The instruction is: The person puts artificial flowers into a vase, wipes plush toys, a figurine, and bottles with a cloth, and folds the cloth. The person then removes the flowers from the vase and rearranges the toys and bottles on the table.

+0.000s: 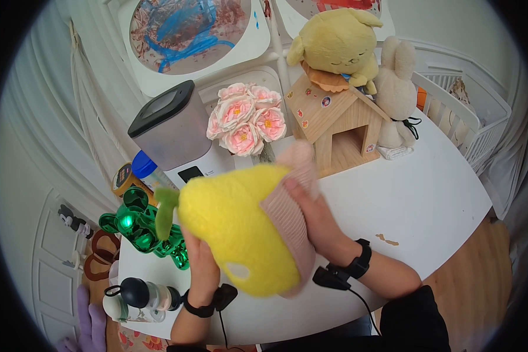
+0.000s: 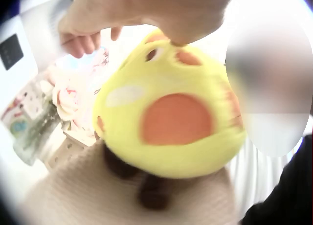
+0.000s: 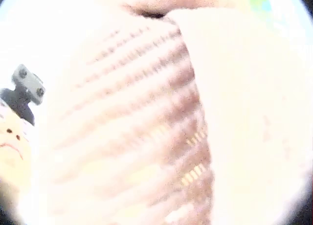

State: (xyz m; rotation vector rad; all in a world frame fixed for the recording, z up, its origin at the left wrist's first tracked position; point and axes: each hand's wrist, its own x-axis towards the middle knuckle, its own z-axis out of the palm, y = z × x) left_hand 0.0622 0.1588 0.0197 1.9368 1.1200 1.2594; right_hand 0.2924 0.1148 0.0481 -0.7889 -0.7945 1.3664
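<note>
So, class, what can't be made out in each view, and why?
Head: fingertips of the left hand, hidden behind the held plush toy.
Head: marking beside the dark display, too small.
Left wrist: part of the machine, cut by the left edge.
Right wrist: the right hand, cut by the top edge.

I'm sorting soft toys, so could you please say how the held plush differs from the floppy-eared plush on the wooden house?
The held plush is vivid yellow; the floppy-eared plush is paler. The held plush has pink ribbed fabric against it; the floppy-eared plush has scalloped orange trim. The held plush is between the left hand and right hand, while the floppy-eared plush sits atop the wooden house. Both are yellow soft toys.
</note>
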